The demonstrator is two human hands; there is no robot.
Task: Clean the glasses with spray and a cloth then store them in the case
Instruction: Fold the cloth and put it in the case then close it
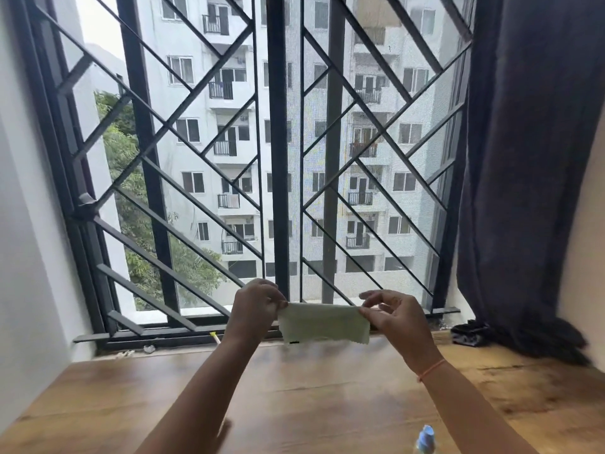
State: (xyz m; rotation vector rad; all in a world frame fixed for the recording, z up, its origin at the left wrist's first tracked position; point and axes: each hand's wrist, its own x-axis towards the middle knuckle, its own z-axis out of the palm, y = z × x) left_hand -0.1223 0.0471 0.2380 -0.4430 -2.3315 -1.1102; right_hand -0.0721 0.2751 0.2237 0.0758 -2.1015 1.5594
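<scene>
we see both arms reaching forward over a wooden counter toward a barred window. the left hand and the right hand hold a pale green cloth stretched flat between them. it is raised above the far edge of the counter, level with the bottom of the window frame. the left grip is clamped on the cloth's upper left corner, with the fingers curled in. the right grip pinches the upper right corner between thumb and forefinger, while the other fingers of that hand fan out loosely above. the cloth hangs as a wide rectangle with a zigzag lower edge and a small dark mark near its lower left corner. it touches nothing but the two hands. a thin orange band circles the right wrist.

at the bottom edge of the view, between the forearms and nearer the right one, the blue top of a spray bottle shows, blurred, with its body cut off. a dark curtain hangs at the right and bunches on the counter. beside its foot lies a small black object that we cannot identify. the black window grille crosses in diagonals, with a white apartment block and a green tree beyond.
</scene>
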